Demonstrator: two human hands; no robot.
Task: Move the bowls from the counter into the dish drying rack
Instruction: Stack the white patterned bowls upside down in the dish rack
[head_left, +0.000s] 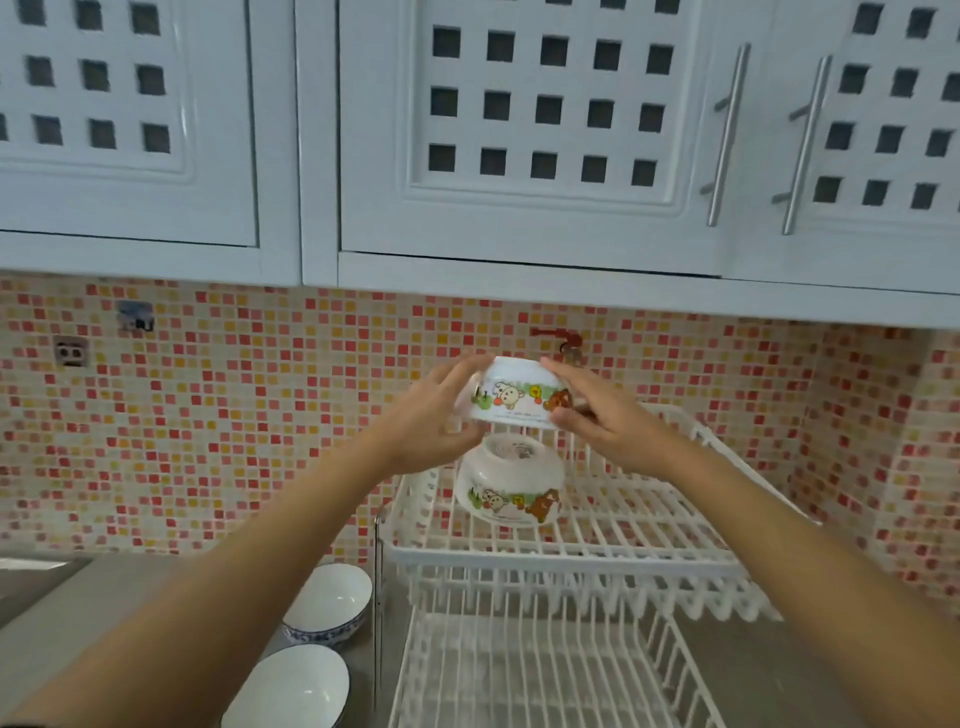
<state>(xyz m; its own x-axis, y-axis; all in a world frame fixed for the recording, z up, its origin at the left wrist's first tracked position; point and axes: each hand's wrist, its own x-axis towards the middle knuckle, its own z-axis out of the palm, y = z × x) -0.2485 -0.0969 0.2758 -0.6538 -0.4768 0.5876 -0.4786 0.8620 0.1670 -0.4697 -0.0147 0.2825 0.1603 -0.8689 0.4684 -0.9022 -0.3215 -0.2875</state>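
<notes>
Left hand and right hand, fingers pressed on its sides, held cartoon bowl inverted at frame centre, likely for draining, above racked bowl.

White upper cabinets with square lattice cutouts and metal bar handles hung above a backsplash of red, orange and cream mosaic tiles. A wall outlet sat at left, a red hook at centre.

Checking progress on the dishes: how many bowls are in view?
4. One cartoon bowl upside down in both hands, another inverted on the rack's upper tier, two white bowls on the counter. None seem hidden.
</notes>
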